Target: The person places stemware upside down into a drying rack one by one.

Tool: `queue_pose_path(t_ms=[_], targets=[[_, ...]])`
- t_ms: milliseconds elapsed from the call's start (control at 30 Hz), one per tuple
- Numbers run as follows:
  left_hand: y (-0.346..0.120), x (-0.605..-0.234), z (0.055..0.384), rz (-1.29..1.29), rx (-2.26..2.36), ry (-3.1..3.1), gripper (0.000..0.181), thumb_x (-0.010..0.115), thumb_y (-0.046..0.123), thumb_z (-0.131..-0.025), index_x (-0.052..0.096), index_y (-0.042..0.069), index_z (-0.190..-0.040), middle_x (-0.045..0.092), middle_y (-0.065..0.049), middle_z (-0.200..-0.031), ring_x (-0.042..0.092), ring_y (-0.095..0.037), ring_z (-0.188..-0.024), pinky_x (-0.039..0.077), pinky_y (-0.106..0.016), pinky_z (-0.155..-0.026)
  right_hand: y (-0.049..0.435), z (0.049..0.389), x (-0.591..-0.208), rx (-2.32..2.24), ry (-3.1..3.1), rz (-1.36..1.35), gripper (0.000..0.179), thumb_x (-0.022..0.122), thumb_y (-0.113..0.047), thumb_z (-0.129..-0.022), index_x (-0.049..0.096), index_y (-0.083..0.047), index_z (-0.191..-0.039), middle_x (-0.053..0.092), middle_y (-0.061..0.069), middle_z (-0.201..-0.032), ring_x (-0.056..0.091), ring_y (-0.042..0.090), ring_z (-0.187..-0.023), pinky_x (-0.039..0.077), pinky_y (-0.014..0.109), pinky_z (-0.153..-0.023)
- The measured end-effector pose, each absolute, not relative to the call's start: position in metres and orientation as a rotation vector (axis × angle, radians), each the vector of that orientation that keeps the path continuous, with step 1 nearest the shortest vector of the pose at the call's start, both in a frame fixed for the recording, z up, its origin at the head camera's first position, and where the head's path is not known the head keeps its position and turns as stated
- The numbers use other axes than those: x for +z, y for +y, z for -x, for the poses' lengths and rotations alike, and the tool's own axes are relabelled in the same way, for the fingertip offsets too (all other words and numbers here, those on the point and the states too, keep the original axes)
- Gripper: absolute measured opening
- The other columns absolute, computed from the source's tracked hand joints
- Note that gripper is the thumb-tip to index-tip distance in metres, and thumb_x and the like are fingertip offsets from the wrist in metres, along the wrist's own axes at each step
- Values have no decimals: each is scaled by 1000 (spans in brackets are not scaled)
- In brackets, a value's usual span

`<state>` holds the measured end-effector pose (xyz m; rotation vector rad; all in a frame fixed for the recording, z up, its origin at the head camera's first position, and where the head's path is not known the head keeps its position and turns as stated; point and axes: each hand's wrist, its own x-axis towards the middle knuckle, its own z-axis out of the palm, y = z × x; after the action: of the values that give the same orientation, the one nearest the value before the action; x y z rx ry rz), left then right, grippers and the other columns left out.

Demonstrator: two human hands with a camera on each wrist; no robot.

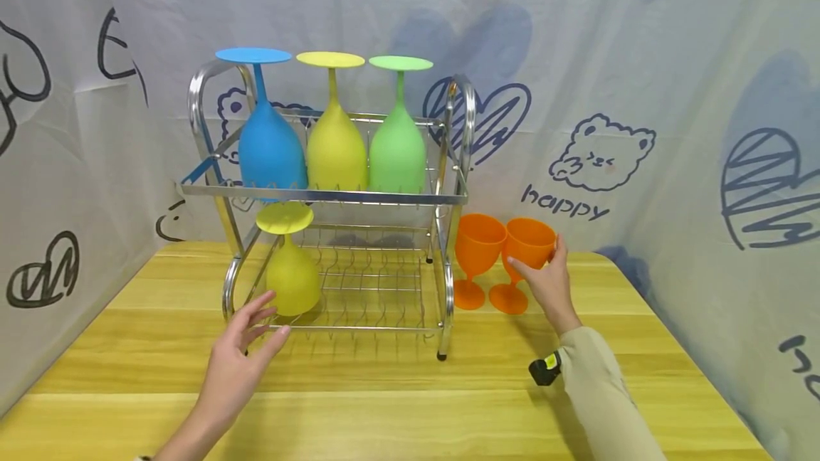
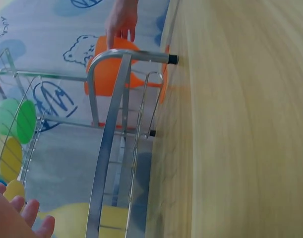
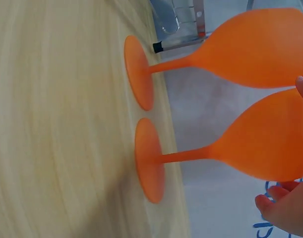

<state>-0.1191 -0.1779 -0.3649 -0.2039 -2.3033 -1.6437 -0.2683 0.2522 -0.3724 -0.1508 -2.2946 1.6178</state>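
Note:
Two orange wine goblets stand upright on the table, right of the rack. My right hand [image 1: 547, 283] holds the right-hand orange goblet [image 3: 263, 139] by its bowl, thumb on one side and fingers on the other; its base is at the table. The other orange goblet [image 3: 255, 49] stands close beside it, next to the rack's leg. My left hand [image 1: 240, 354] is held with fingers spread in front of the lower tier, near an upside-down yellow goblet [image 1: 291, 276], and holds nothing. Whether its fingertips touch that goblet I cannot tell.
A two-tier metal dish rack [image 1: 384, 198] stands at the table's back. Its upper tier bears three upside-down goblets: blue [image 1: 272, 148], yellow [image 1: 336, 151] and green [image 1: 397, 151]. A white cloth with drawings [image 1: 576, 41] hangs behind the wooden table [image 1: 384, 411].

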Motion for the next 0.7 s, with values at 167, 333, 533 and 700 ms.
queue_pose_path(t_ms=[167, 333, 533, 700], targets=[[-172, -368, 119, 242, -1702, -2321, 60, 63, 14, -94, 35, 2, -146, 41, -23, -141, 40, -42, -126, 36, -54, -104, 257, 272, -378, 1624, -2278, 187, 113, 77, -23, -83, -10, -6, -153, 27, 29, -150, 35, 37, -134, 30, 44, -112], [-167, -369, 119, 249, -1678, -2349, 60, 64, 15, -93, 37, 3, -145, 46, -20, -138, 44, -35, -123, 37, -27, -103, 261, 268, -379, 1570, -2233, 220, 104, 78, -26, -82, 5, -5, -153, 32, 25, -148, 38, 37, -131, 35, 45, -108], [-166, -369, 120, 269, -1694, -2366, 62, 65, 15, -93, 36, 3, -146, 43, -16, -143, 44, -28, -123, 34, -13, -97, 263, 257, -373, 1553, -2211, 189, 97, 78, -26, -82, 13, -4, -151, 33, 22, -147, 38, 35, -128, 35, 46, -107], [-165, -368, 121, 290, -1725, -2394, 64, 65, 17, -92, 34, 2, -146, 40, -16, -145, 42, -31, -127, 37, -37, -105, 256, 242, -362, 1499, -2272, 71, 93, 78, -25, -82, 19, 0, -150, 39, 22, -141, 40, 35, -124, 35, 49, -106]])
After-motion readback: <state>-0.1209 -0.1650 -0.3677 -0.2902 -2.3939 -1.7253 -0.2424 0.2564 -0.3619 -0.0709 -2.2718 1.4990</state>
